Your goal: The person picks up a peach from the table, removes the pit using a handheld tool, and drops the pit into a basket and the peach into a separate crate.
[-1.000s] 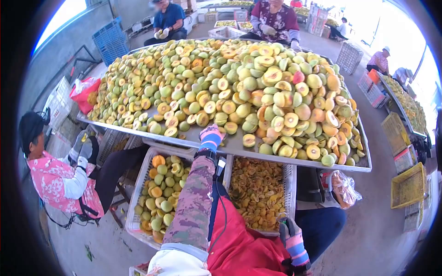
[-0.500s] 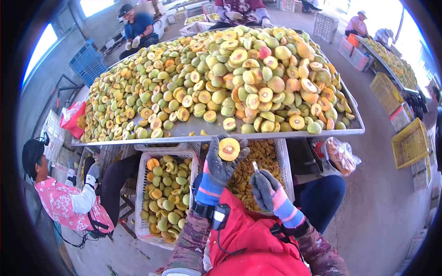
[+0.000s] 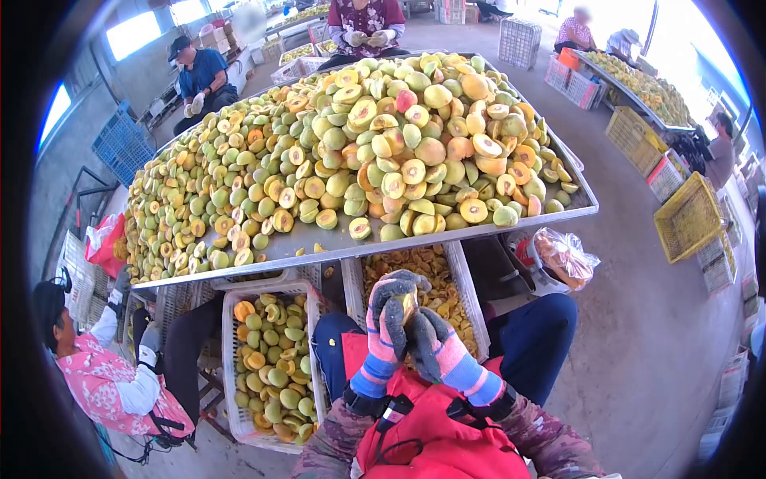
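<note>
Fruit half pinched between two gloved hands, low centre of frame

Fruit half (image 3: pixel 408 305) sits just below the middle of the frame, clasped by the left hand (image 3: pixel 391 307), whose fingers curl over its top. The right hand (image 3: pixel 431 339) presses against it from below right, clenched as if on a small tool, though none shows, so I cannot tell what it grips. Both hands hang over the pit crate (image 3: pixel 459 279), which holds orange scraps. Left of it stands a fruit crate (image 3: pixel 231 351) of green and orange halves. Above, the counter (image 3: pixel 319 249) carries a heaped pile (image 3: pixel 359 152) reaching to its near lip.

Risks, as I judge them: a slip of the right hand could nick the left glove, a loosened grip could drop the half into the wrong crate, and halves at the lip could roll off.
</note>
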`<state>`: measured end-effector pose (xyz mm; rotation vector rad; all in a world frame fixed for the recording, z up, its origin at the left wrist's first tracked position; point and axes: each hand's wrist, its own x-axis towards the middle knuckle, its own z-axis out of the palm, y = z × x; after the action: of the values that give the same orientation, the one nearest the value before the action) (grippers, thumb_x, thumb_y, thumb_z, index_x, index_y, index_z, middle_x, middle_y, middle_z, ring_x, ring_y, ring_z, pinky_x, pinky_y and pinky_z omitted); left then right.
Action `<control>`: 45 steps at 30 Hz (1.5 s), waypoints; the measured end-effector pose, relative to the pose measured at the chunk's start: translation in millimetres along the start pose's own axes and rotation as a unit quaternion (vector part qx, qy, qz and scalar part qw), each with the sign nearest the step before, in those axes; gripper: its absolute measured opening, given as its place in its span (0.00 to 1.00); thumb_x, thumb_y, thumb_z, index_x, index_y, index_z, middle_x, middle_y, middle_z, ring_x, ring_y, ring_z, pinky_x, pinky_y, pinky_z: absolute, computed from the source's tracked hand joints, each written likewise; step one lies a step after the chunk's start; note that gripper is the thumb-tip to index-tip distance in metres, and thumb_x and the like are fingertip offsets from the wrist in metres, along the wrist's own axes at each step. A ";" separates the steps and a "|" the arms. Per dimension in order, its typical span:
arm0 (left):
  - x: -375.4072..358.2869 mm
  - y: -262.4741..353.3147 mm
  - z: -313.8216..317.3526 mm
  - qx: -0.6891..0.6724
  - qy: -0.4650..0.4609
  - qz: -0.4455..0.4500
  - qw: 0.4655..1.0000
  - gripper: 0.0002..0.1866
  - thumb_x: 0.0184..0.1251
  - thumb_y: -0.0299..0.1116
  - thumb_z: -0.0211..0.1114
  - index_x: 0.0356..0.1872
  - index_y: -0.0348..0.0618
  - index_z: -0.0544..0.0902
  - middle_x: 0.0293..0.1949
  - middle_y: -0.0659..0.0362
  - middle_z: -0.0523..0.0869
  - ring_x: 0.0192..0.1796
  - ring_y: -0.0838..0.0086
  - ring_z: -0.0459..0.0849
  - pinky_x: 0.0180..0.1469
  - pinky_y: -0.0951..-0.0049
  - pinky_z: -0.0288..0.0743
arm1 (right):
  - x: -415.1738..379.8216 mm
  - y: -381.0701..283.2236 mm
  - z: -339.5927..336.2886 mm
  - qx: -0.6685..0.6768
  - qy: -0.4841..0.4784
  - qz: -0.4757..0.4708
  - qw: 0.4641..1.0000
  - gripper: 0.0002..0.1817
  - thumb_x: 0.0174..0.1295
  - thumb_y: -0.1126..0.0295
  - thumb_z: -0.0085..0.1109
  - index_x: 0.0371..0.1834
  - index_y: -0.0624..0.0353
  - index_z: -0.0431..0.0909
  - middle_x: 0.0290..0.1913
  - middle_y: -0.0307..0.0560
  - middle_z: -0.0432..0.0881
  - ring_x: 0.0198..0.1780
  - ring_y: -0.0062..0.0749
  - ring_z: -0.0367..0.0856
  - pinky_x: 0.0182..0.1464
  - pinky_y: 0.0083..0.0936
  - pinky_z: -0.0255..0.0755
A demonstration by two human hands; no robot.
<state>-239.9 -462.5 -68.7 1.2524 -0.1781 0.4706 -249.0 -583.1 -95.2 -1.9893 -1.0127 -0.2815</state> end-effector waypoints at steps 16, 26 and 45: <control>19.2 39.2 -14.6 -0.044 0.064 -0.168 0.983 0.27 0.73 0.48 0.48 0.22 0.35 0.78 0.25 0.53 0.81 0.25 0.71 0.80 0.28 0.74 0.73 | 21.7 -29.3 -0.9 0.280 -0.067 0.179 0.941 0.10 0.69 0.72 0.44 0.48 0.65 0.69 0.36 0.40 0.78 0.34 0.26 0.76 0.36 0.25 0.71; 5.9 38.3 -18.0 0.083 0.017 -0.120 0.989 0.18 0.73 0.34 0.51 0.28 0.32 0.80 0.27 0.55 0.82 0.30 0.76 0.81 0.34 0.76 0.74 | 14.9 -21.0 -4.5 0.215 -0.122 0.178 0.952 0.08 0.64 0.70 0.48 0.42 0.61 0.72 0.28 0.43 0.75 0.26 0.42 0.75 0.30 0.25 0.70; -3.3 -18.6 -44.6 -0.556 0.016 -0.361 0.749 0.24 0.70 0.53 0.48 0.21 0.46 0.75 0.24 0.56 0.78 0.32 0.62 0.78 0.38 0.59 0.75 | 8.1 -0.4 -35.2 0.329 -0.319 0.249 0.853 0.18 0.65 0.60 0.53 0.52 0.61 0.73 0.36 0.48 0.82 0.35 0.30 0.80 0.39 0.28 0.73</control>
<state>-240.3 -425.7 -100.2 0.0534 0.0780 -0.3112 -238.1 -606.0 -69.5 -1.6141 -0.7691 0.9530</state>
